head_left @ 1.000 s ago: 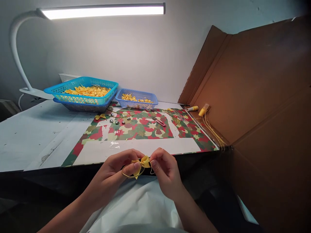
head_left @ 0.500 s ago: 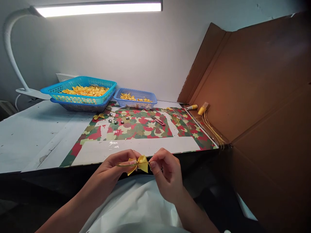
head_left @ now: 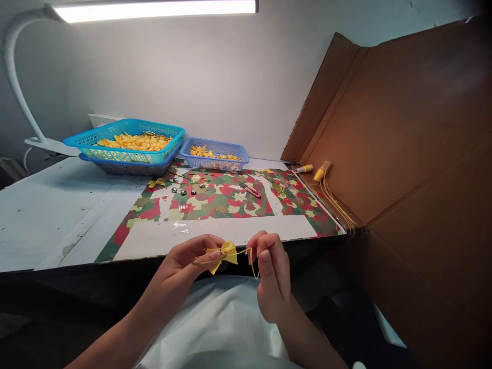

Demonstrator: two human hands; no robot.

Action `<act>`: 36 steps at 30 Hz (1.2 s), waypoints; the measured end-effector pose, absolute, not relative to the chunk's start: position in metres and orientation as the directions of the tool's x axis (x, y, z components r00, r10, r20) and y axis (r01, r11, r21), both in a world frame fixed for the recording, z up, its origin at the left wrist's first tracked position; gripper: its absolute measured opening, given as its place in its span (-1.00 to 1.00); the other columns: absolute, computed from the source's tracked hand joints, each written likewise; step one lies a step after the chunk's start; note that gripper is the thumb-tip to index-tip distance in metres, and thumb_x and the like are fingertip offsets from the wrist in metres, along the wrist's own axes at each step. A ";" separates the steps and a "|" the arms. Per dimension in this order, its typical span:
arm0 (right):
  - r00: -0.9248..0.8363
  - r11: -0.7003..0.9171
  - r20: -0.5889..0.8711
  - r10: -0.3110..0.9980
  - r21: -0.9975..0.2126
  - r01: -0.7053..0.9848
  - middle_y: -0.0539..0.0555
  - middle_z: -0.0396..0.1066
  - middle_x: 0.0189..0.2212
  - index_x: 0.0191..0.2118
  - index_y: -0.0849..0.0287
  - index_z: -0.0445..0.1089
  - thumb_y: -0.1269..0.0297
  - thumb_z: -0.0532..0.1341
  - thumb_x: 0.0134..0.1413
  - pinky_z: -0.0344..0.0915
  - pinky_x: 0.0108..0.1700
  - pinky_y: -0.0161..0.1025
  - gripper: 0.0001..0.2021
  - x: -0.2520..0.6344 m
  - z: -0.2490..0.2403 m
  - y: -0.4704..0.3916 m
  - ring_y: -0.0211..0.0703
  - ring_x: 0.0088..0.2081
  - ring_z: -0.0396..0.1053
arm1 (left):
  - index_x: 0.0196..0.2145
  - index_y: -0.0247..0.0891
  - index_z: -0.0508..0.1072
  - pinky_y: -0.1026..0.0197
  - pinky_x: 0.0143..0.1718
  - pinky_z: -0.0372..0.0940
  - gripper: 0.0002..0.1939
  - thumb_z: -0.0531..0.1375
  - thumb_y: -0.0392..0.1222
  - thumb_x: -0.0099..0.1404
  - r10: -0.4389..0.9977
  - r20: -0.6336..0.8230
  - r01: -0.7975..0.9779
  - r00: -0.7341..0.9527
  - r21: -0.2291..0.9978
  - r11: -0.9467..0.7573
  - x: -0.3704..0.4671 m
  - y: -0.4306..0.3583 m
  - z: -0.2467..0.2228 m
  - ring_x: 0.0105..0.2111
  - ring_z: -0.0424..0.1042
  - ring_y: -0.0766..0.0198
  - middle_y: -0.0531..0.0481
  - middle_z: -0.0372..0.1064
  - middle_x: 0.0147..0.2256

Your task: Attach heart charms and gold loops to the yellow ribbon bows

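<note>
Yellow bow [head_left: 228,250], pinched by left fingers [head_left: 214,254], sits in open room before table edge [head_left: 146,257]; right fingers [head_left: 264,257] apparently hold cord [head_left: 252,264].

No readable text, labels, numbers or signs anywhere.

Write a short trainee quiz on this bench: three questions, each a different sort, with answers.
1. Which hand pinches the yellow bow itself?
2. True or false: the red-handled tool lies inside a basket.
3. What sits directly beneath the turquoise basket? A: the lamp; B: a darker blue basket; C: a cardboard box.

Key:
1. The left hand.
2. False; it lies on the patterned sheet.
3. B.
</note>
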State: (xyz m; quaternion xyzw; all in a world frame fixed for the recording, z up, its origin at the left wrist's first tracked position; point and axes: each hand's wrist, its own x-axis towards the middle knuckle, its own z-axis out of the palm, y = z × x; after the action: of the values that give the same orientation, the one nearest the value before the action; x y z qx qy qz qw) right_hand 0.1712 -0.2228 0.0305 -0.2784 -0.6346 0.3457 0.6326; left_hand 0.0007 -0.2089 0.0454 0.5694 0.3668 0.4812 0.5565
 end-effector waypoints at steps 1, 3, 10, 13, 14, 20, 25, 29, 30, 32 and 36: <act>-0.050 0.573 0.583 0.811 -0.809 -0.130 -0.04 0.18 -0.46 -0.34 0.11 0.16 0.20 -0.04 0.41 0.07 -0.39 -0.28 -0.75 0.170 0.030 -0.222 -0.26 -0.43 0.12 | -0.48 -0.18 0.47 0.30 -0.34 0.20 -0.81 0.21 -0.12 0.27 0.953 0.172 -0.086 0.248 0.984 -0.156 0.001 -0.210 0.045 -0.36 0.29 0.28 0.03 0.38 -0.35; -0.014 0.509 0.528 0.849 -0.825 -0.246 -0.07 0.15 -0.52 -0.37 0.11 0.18 0.16 -0.03 0.41 0.06 -0.39 -0.28 -0.71 0.170 0.032 -0.218 -0.27 -0.47 0.10 | -0.50 -0.20 0.43 0.29 -0.38 0.19 -0.79 0.21 -0.11 0.28 0.947 0.239 -0.011 0.214 0.970 -0.243 0.002 -0.213 0.045 -0.39 0.29 0.28 0.02 0.39 -0.33; 0.210 0.490 0.454 0.866 -0.685 -0.538 -0.05 0.22 -0.40 -0.42 0.11 0.24 0.14 0.23 0.22 0.29 -0.21 -0.29 -0.75 0.199 0.072 -0.200 -0.27 -0.31 0.26 | -0.50 -0.21 0.42 0.25 -0.37 0.18 -0.73 0.18 -0.04 0.28 0.946 0.230 0.103 0.228 0.960 -0.259 0.000 -0.207 0.043 -0.39 0.28 0.24 -0.02 0.41 -0.34; 0.163 0.464 0.454 0.876 -0.699 -0.544 -0.09 0.13 -0.46 -0.40 0.06 0.19 0.11 0.20 0.23 0.33 -0.27 -0.27 -0.75 0.213 0.090 -0.190 -0.28 -0.41 0.23 | -0.49 -0.21 0.46 0.24 -0.37 0.19 -0.75 0.21 -0.02 0.24 0.960 0.142 0.036 0.242 0.987 -0.156 -0.001 -0.200 0.039 -0.40 0.25 0.23 -0.01 0.39 -0.39; 0.129 0.458 0.466 0.875 -0.715 -0.528 -0.12 0.05 -0.52 -0.39 0.05 0.17 0.12 0.19 0.24 0.29 -0.38 -0.30 -0.76 0.216 0.095 -0.186 -0.31 -0.52 0.13 | -0.49 -0.21 0.47 0.25 -0.37 0.19 -0.75 0.22 -0.02 0.23 0.962 0.111 0.006 0.249 0.993 -0.116 -0.001 -0.197 0.038 -0.40 0.25 0.24 0.00 0.37 -0.41; 0.015 0.444 0.461 0.887 -0.843 -0.303 -0.18 -0.24 -0.60 -0.39 0.02 0.05 -0.06 0.11 0.24 -0.11 -0.64 -0.37 -0.66 0.212 0.100 -0.170 -0.33 -0.65 -0.25 | -0.53 -0.23 0.44 0.27 -0.43 0.13 -0.75 0.25 -0.02 0.16 0.960 -0.020 -0.060 0.280 0.997 0.038 0.000 -0.192 0.035 -0.47 0.16 0.28 0.05 0.27 -0.51; -0.024 0.433 0.448 0.894 -0.875 -0.216 -0.16 -0.03 -0.58 -0.37 0.06 0.14 -0.10 0.14 0.22 -0.03 -0.58 -0.36 -0.65 0.189 0.056 -0.192 -0.36 -0.61 -0.09 | -0.53 -0.22 0.44 0.26 -0.37 0.17 -0.80 0.24 -0.10 0.18 0.957 0.069 -0.102 0.280 0.994 -0.042 -0.002 -0.197 0.039 -0.42 0.23 0.25 0.02 0.34 -0.46; -0.222 0.389 0.397 0.890 -0.918 -0.081 -0.17 0.01 -0.56 -0.31 0.08 0.21 0.13 0.34 0.04 -0.07 -0.58 -0.38 -0.72 0.179 0.035 -0.208 -0.39 -0.59 -0.07 | -0.48 -0.22 0.47 0.27 -0.42 0.15 -0.78 0.20 -0.08 0.27 0.933 0.170 -0.098 0.317 0.984 -0.146 -0.003 -0.203 0.041 -0.45 0.20 0.28 0.02 0.34 -0.43; -0.237 0.420 0.416 0.878 -0.907 -0.038 -0.19 -0.01 -0.59 -0.30 0.09 0.24 0.22 0.36 0.00 -0.09 -0.58 -0.38 -0.74 0.178 0.036 -0.209 -0.39 -0.59 -0.09 | -0.46 -0.21 0.48 0.27 -0.43 0.15 -0.77 0.19 -0.07 0.29 0.926 0.186 -0.083 0.330 0.982 -0.167 -0.003 -0.204 0.042 -0.45 0.20 0.28 0.01 0.35 -0.42; -0.234 0.503 0.478 0.847 -0.863 0.056 -0.21 -0.05 -0.64 -0.30 0.10 0.32 0.33 0.32 -0.01 -0.10 -0.59 -0.38 -0.84 0.177 0.040 -0.210 -0.39 -0.60 -0.10 | -0.43 -0.20 0.48 0.26 -0.42 0.15 -0.76 0.16 -0.06 0.32 0.909 0.215 -0.046 0.357 0.976 -0.212 -0.004 -0.206 0.043 -0.45 0.22 0.27 0.01 0.36 -0.42; -0.244 0.587 0.541 0.805 -0.787 0.192 -0.18 0.02 -0.67 -0.34 0.14 0.42 0.38 0.24 0.05 -0.04 -0.59 -0.39 -0.96 0.175 0.048 -0.211 -0.40 -0.62 -0.05 | -0.42 -0.18 0.47 0.24 -0.38 0.18 -0.75 0.13 -0.05 0.35 0.890 0.269 0.013 0.367 0.956 -0.295 -0.004 -0.210 0.044 -0.41 0.26 0.22 0.00 0.37 -0.42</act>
State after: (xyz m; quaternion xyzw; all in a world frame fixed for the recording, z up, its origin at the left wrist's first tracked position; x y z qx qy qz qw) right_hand 0.1754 -0.2106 0.0478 -0.3415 -0.7295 0.3000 0.5111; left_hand -0.0043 -0.2096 0.0443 0.6674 0.3385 0.4492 0.4880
